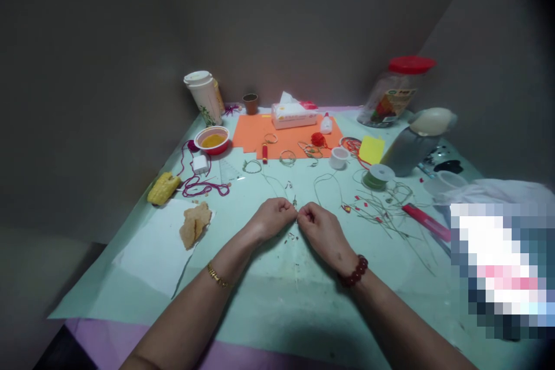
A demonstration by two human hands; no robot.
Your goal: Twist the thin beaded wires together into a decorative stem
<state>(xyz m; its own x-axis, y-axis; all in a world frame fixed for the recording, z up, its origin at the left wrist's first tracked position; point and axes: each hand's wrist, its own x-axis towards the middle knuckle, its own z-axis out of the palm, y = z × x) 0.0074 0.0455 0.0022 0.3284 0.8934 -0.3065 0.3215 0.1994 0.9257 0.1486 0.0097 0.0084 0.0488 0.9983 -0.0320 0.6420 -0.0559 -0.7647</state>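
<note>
My left hand (274,219) and my right hand (324,232) are closed in pinches, their fingertips almost touching over the middle of the table. Thin green cord (315,189) runs from them and loops across the cloth beyond. A small knotted bit (295,201) shows just past the fingertips. What exactly lies inside the pinches is partly hidden. Tiny scraps (291,237) lie close below the hands. To the right are loose cut cords (373,208) with small red tags and a spool of green cord (378,177). Finished-looking cord loops (287,158) lie farther back.
At the left are corn (163,188), crackers (195,225) on white paper, purple cord (203,188), a charger (200,165) and a red bowl (212,147). A tissue pack (295,120) sits behind. A red-lidded jar (392,95), grey bottle (403,150) and red cutter (427,222) stand or lie right.
</note>
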